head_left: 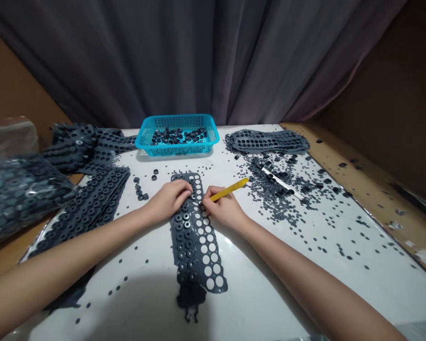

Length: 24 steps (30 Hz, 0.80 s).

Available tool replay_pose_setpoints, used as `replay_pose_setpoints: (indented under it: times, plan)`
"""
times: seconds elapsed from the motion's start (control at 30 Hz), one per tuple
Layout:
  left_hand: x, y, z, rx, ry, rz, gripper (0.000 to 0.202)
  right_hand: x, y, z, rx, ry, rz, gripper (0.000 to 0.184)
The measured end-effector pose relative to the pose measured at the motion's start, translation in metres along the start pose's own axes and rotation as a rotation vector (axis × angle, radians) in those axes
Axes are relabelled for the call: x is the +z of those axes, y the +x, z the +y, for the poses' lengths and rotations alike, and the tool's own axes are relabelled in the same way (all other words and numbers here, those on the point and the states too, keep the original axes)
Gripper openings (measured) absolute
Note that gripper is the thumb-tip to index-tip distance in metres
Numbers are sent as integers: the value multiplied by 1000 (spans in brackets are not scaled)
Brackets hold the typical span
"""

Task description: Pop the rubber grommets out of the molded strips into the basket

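Grip check: right hand [224,211] clamped on a yellow tool [230,189]; left hand [168,200] curled on a perforated rubber strip [195,241], hold unclear. Strip lies flat on the white bench [270,270], beneath both hands.

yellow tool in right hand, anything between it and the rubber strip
Nothing visible does. The right hand holds the yellow tool with its lower end at the edge of the rubber strip, partly hidden. The left hand lies on the strip beside that spot, not between.
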State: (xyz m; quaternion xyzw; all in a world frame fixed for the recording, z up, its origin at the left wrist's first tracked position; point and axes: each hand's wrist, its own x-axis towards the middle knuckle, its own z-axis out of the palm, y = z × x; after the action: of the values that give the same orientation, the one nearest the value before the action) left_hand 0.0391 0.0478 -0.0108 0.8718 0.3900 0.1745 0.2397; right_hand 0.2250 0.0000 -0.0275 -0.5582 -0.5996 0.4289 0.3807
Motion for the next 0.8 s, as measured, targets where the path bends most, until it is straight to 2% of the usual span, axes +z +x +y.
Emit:
replay_pose_setpoints:
  times: [0.07, 0.13, 0.23, 0.3, 0.43, 0.6, 0.8]
  plan:
    - [-5, -3, -5, -156, -159, 71, 17, -1, 0, 1, 12, 33, -3, 11]
    - [-6, -6, -8, -229, -342, 65, 19, -1, 1, 3, 53, 134, -22, 8]
    - [-6, -7, -8, -237, -555, 21, 23, -2, 4, 5, 100, 300, -21, 4]
    - [-7, -5, -7, -218, -553, 5, 26, -2, 6, 6, 104, 324, -12, 4]
    - [-13, 2, -5, -127, -291, -56, 24, 0, 8, 5, 110, 270, -23, 4]
    - [-14, 9, -1, 113, 60, -119, 19, 2, 9, 4, 74, 146, 12, 6]
    - [-10, 24, 12, 269, 436, -297, 15, 4, 13, 5, 39, 52, 28, 9]
